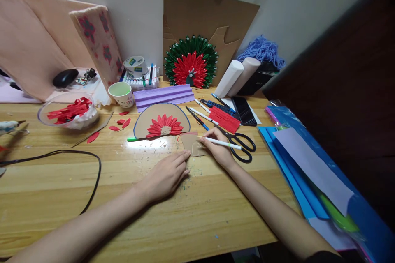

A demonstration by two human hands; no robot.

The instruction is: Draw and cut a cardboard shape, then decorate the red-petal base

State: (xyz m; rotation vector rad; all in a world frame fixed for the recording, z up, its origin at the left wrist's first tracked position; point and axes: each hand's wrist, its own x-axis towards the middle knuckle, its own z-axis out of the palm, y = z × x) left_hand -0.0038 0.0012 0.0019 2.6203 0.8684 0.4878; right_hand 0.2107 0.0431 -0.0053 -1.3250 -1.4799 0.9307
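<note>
My right hand (pixel 218 146) pinches a white marker (pixel 226 144), its tip over a small piece of brown cardboard (pixel 186 141). A pale curved outline shows on that cardboard. My left hand (pixel 168 172) lies on the table, its fingertips at the cardboard's lower left edge and its fingers loosely extended. Just behind is a half-round cardboard fan shape (pixel 143 121) with a blue-edged rim and red paper petals (pixel 165 123) along its base. A green marker (pixel 132 139) lies at its left corner. Black-handled scissors (pixel 248 141) rest beside my right hand, partly behind the marker.
Loose red petals (pixel 114 128), a paper cup (pixel 121 95) and a clear bowl (pixel 43 117) stand left. A red-green peacock (pixel 191 63) leans against cardboard at the back. Folded purple paper (pixel 163 96), red crepe paper (pixel 224 119) and a phone (pixel 243 111) lie nearby. A black cable (pixel 98 168) curves left.
</note>
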